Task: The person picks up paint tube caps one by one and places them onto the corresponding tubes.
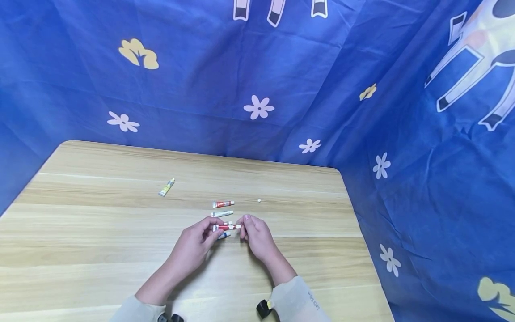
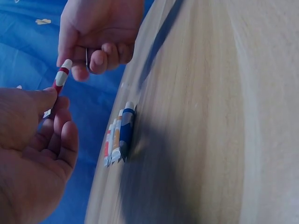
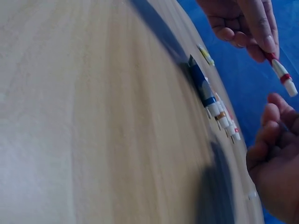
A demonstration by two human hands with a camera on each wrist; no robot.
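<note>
My left hand point(image 1: 196, 239) pinches a small dark red and white paint tube point(image 2: 61, 78) near its tail, with the white cap end pointing at the right hand. Close by that cap is my right hand point(image 1: 259, 236), its fingers loosely bent; in the right wrist view a gap shows between them and the tube. Below the hands several paint tubes lie side by side on the table: a blue one point(image 2: 126, 128), one with an orange-brown band point(image 2: 117, 133), a pale one point(image 1: 222, 213) and a red one point(image 1: 223, 204). The left hand partly covers the nearest tubes in the head view.
A yellow paint tube point(image 1: 166, 187) lies apart, farther back on the left of the wooden table point(image 1: 100, 250). Right of the row is a tiny white piece point(image 1: 259, 200). Blue patterned cloth point(image 1: 193, 89) hangs behind the table and along its right side.
</note>
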